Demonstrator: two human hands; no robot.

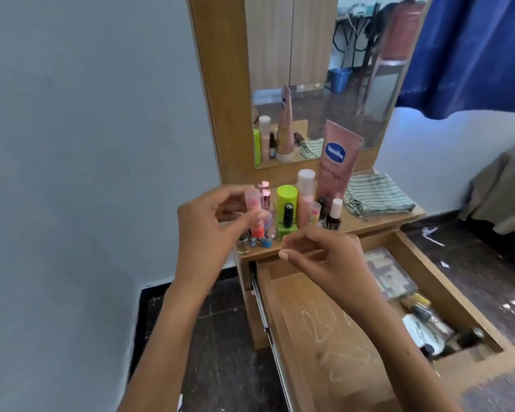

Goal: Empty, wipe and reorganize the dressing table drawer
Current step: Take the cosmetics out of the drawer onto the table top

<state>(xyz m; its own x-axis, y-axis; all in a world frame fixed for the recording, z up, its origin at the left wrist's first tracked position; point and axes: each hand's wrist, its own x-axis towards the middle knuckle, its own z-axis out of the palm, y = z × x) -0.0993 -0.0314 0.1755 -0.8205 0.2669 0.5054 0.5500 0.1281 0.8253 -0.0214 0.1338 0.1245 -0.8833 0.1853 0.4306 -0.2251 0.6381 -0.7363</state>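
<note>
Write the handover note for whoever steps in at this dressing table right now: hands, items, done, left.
Left hand: pinches a small pink-capped tube above the shelf.
Right hand: fingers loosely curled, seems to hold nothing, over the back edge of the open drawer.
On the shelf: Vaseline tube, green bottle, black nail polish bottle, other small bottles, striped cloth.
Done: the drawer's left side is bare, with scribble marks showing.
Left: a palette, brushes and bottles remain on the drawer's right side; then wipe and put everything back in order.
</note>
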